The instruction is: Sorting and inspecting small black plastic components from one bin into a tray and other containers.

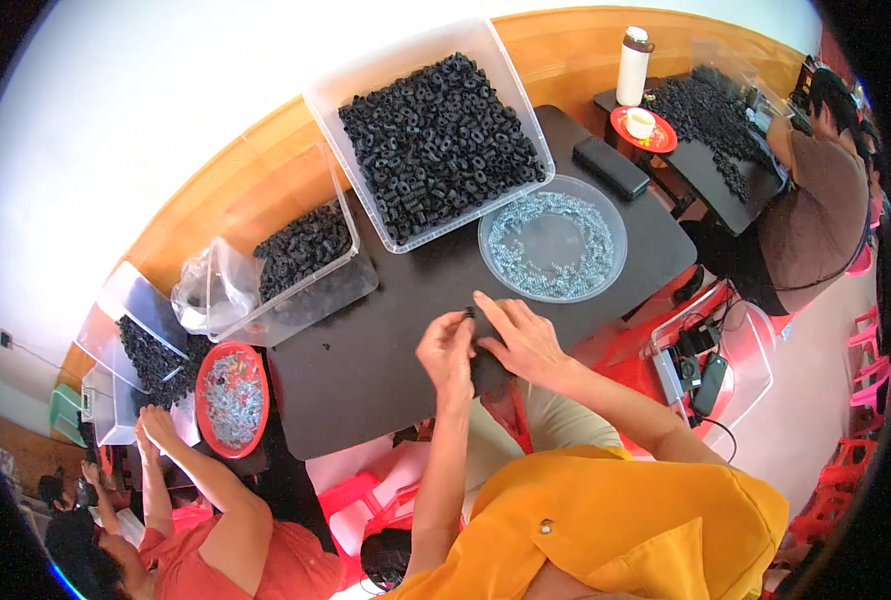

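Over the near edge of the dark table, my left hand [447,355] is closed with a small black plastic part [469,313] pinched at its fingertips. Close by on the right is my right hand [525,345], its index finger stretched toward the part and its thumb held apart. I see nothing clearly gripped in it. Beyond my hands stands a round clear tray [553,297] with many small silvery metal pieces [595,245] spread in a ring. A large clear bin [520,75], heaped with black plastic parts [435,140], stands at the table's back.
To the left, another clear bin [310,318] holds more black parts beside a crumpled plastic bag [230,290]. A black case [610,168] lies at the back right. Co-workers sit at both sides, one in a red shirt [230,555] near a red tray [263,400].
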Demonstrator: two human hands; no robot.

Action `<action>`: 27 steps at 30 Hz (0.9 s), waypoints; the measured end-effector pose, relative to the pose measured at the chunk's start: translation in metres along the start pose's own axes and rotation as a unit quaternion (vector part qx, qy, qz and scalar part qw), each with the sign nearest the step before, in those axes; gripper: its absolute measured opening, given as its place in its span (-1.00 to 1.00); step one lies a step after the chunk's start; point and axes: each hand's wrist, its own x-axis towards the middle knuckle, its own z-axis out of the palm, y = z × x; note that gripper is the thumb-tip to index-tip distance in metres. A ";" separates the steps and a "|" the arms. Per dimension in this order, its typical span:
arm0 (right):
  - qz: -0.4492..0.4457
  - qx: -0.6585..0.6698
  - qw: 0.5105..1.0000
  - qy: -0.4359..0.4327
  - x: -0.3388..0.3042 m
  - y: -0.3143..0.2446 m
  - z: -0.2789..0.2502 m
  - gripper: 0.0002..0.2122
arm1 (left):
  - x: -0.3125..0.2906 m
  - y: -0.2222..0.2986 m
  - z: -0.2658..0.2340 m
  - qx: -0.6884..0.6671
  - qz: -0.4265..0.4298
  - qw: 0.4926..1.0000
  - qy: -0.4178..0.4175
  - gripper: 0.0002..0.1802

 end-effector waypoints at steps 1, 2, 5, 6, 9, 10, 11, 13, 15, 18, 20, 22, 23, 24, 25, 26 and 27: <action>0.013 -0.001 1.000 -0.009 -0.005 0.002 -0.004 -0.47 | 0.002 0.013 -0.004 0.009 0.049 0.999 0.021 -0.89; 0.011 0.000 1.000 -0.005 -0.011 0.008 -0.003 -0.47 | 0.010 0.029 -0.007 0.022 0.097 0.994 0.050 -0.87; 0.001 -0.019 1.000 0.010 -0.036 0.028 0.001 -0.56 | 0.037 0.097 -0.021 0.133 0.265 0.945 0.142 -0.85; 0.000 -0.016 1.000 0.013 -0.037 0.028 0.003 -0.56 | 0.050 0.119 -0.027 0.137 0.315 0.922 0.177 -0.84; 0.000 0.001 1.000 0.030 -0.035 0.025 0.004 -0.67 | 0.090 0.169 -0.060 0.186 0.388 0.877 0.213 -0.82; -0.003 0.005 0.999 0.033 -0.035 0.025 0.006 -0.67 | 0.103 0.180 -0.070 0.215 0.407 0.862 0.213 -0.80; -0.008 0.006 0.999 0.034 -0.035 0.026 0.006 -0.69 | 0.116 0.186 -0.075 0.271 0.408 0.841 0.230 -0.78; -0.013 0.001 0.999 0.041 -0.036 0.027 0.005 -0.73 | 0.136 0.191 -0.076 0.355 0.403 0.802 0.262 -0.73; -0.019 0.000 0.999 0.040 -0.037 0.030 0.006 -0.73 | 0.143 0.189 -0.062 0.365 0.423 0.788 0.260 -0.74; -0.022 -0.005 0.999 0.035 -0.038 0.035 0.008 -0.76 | 0.150 0.177 -0.007 0.411 0.503 0.737 0.185 -0.79; -0.030 -0.004 0.999 0.024 -0.038 0.037 0.008 -0.79 | 0.158 0.164 0.029 0.403 0.389 0.823 0.098 -0.85; -0.039 0.000 0.999 0.024 -0.038 0.037 0.008 -0.80 | 0.178 0.143 0.059 0.423 0.447 0.788 0.001 -0.84; -0.040 0.002 0.999 0.016 -0.037 0.036 0.006 -0.78 | 0.185 0.132 0.074 0.426 0.423 0.799 -0.026 -0.85; -0.048 -0.007 0.999 0.011 -0.038 0.037 0.004 -0.77 | 0.193 0.123 0.090 0.431 0.440 0.786 -0.057 -0.85; -0.054 -0.003 0.999 0.008 -0.037 0.035 0.004 -0.77 | 0.200 0.116 0.098 0.458 0.425 0.778 -0.065 -0.85; -0.060 0.001 0.998 0.005 -0.037 0.033 0.003 -0.77 | 0.206 0.108 0.104 0.473 0.395 0.785 -0.065 -0.84; -0.058 -0.005 0.998 -0.012 -0.039 0.034 0.002 -0.76 | 0.213 0.102 0.114 0.507 0.387 0.767 -0.071 -0.79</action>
